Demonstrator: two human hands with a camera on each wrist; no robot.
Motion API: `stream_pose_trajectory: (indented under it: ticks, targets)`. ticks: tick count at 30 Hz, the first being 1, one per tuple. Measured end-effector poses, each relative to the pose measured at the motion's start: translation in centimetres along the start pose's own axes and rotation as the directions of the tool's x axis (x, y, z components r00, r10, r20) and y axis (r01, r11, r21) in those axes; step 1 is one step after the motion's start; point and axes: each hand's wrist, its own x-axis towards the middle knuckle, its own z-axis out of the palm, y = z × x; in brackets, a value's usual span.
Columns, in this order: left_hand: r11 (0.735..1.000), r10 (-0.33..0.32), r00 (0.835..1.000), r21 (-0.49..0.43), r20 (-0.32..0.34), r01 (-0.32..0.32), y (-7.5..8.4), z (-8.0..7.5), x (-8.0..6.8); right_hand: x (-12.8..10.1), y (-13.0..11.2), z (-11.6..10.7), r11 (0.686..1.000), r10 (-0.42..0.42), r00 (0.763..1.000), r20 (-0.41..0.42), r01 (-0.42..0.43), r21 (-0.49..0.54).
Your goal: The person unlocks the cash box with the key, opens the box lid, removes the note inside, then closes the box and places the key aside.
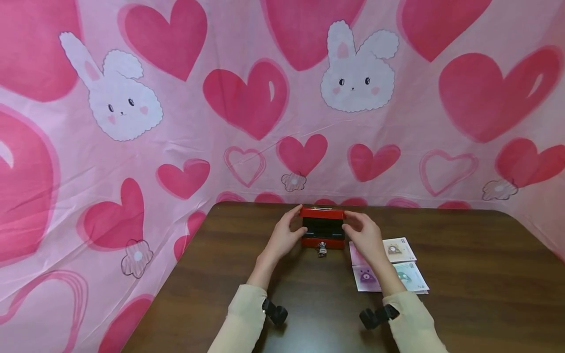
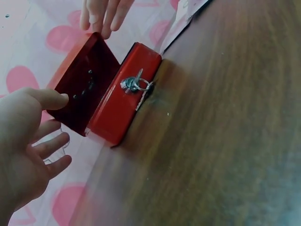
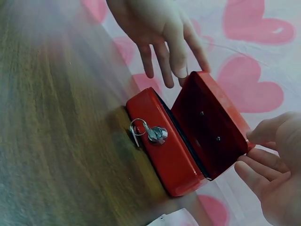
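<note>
Red cash box [image 1: 322, 234] mid-frame, long axis left-right, lid raised; left hand [image 1: 284, 235] and right hand [image 1: 365, 234] flanking its ends, fingers relaxed, touching lid corners.

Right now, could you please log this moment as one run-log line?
red cash box: lid open, key in front lock | left hand: at lid's left edge | right hand: at lid's right edge | cards: flat beside box
</note>
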Motion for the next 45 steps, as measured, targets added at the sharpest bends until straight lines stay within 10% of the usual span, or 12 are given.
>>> stream_pose_trajectory:
  ticks: [45]
  targets:
    - [0.998,-0.03,0.998,0.061,-0.062,0.034,-1.4,1.3,-0.6,-0.4,1.8,-0.4,0.995,-0.017,0.995,0.098,0.026,-0.096]
